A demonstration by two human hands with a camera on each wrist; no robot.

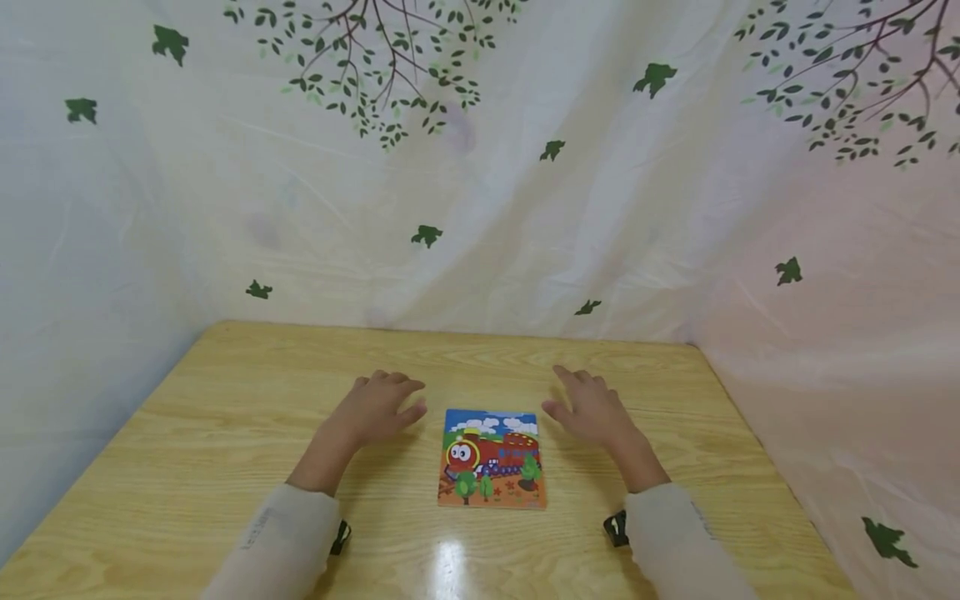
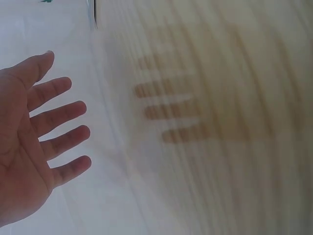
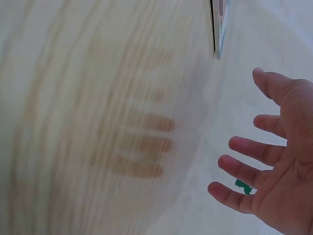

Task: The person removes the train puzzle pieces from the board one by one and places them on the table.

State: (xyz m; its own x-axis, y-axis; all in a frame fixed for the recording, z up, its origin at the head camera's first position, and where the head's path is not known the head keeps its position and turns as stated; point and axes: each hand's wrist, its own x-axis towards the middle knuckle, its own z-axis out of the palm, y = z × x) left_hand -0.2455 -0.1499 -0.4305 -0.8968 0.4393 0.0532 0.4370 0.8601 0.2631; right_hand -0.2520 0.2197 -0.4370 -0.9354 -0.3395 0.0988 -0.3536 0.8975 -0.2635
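Observation:
A square picture board [image 1: 492, 458] with a cartoon red train, trees and clouds lies flat on the wooden table [image 1: 187, 467]. To its left, my left hand [image 1: 378, 408] hovers with nothing in it. The right hand [image 1: 592, 408] is held over the table on the board's other side, also holding nothing. Spread fingers of the left hand [image 2: 29, 132] show in the left wrist view, palm side visible. In the right wrist view the right hand [image 3: 279, 152] has its fingers spread too, and the board's thin edge [image 3: 218, 29] appears at the top.
A pale curtain [image 1: 487, 208] printed with green leaves and branches hangs behind the table, and similar cloth [image 1: 847, 375] runs along the right side. Dark straps [image 1: 617, 528] sit at both wrists, by the light sleeves [image 1: 277, 542]. Light glares on the tabletop below the board.

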